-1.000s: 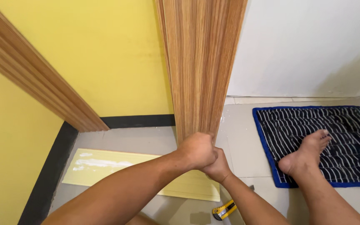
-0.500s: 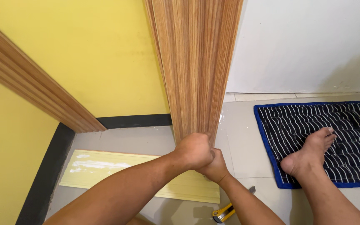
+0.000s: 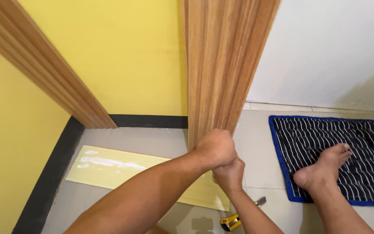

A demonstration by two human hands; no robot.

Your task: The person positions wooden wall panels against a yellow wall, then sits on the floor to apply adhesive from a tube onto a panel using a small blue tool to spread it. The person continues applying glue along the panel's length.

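Head view, looking down at a floor corner.

Hands: the left hand [image 3: 216, 148] is clenched around the bottom end of a fluted wooden panel [image 3: 224, 65] that stands upright against the yellow wall [image 3: 122, 56]. The right hand [image 3: 229, 174] sits directly under the left, touching it, and is closed on the same lower edge; its fingers are hidden behind the panel, so the exact hold cannot be seen. Both forearms come up from the bottom of the frame.

Panel position: vertical, its lower end just above the grey floor [image 3: 152, 141], at the place where the yellow wall meets the white wall [image 3: 334, 47]. Top end is out of frame.

Surroundings: a second fluted wooden panel [image 3: 40, 69] slants across the upper left, its low end close to the black skirting [image 3: 148, 121]. A pale yellow strip [image 3: 122, 167] lies flat on the floor, partly under the forearms. A yellow utility knife [image 3: 234, 220] lies on the floor near the right forearm. A bare foot [image 3: 321, 171] rests on a dark striped mat with a blue border [image 3: 360, 143], well to the right of the hands.
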